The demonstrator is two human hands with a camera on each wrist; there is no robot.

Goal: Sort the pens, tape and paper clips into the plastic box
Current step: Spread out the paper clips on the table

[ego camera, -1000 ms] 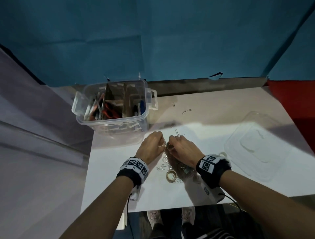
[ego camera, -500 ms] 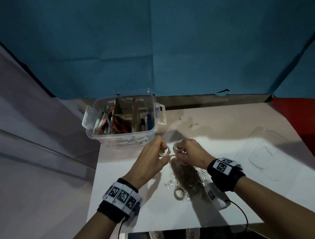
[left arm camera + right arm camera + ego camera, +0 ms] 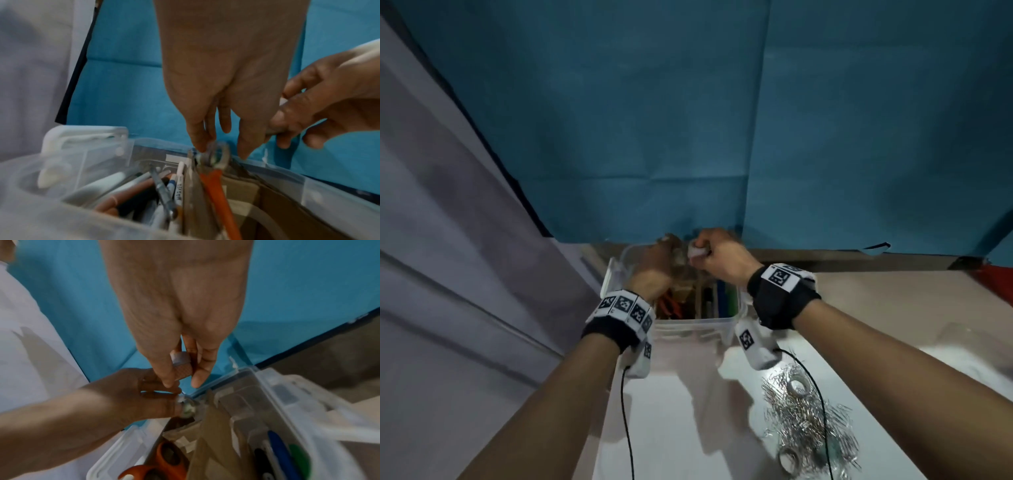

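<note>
Both hands hover over the far end of the clear plastic box (image 3: pixel 688 323). My left hand (image 3: pixel 220 151) pinches a small tape roll (image 3: pixel 213 156) just above a cardboard divider (image 3: pixel 242 188). My right hand (image 3: pixel 182 383) grips another small pale tape roll (image 3: pixel 182 363) between thumb and fingers, right beside the left hand. Pens (image 3: pixel 144 186) fill the box's left compartment, beside orange-handled scissors (image 3: pixel 218 186). A pile of paper clips (image 3: pixel 808 421) lies on the white table with two more tape rolls (image 3: pixel 799 387) in it.
The clear lid (image 3: pixel 962 349) lies on the table to the right. A blue pen (image 3: pixel 277 449) and a green item (image 3: pixel 299 459) stand in the box's right compartment. A blue cloth wall (image 3: pixel 688 120) hangs directly behind the box.
Both hands lifted from the paper clip pile, each with a tape roll, and travelled forward to above the far end of the box. The head view swung upward.
</note>
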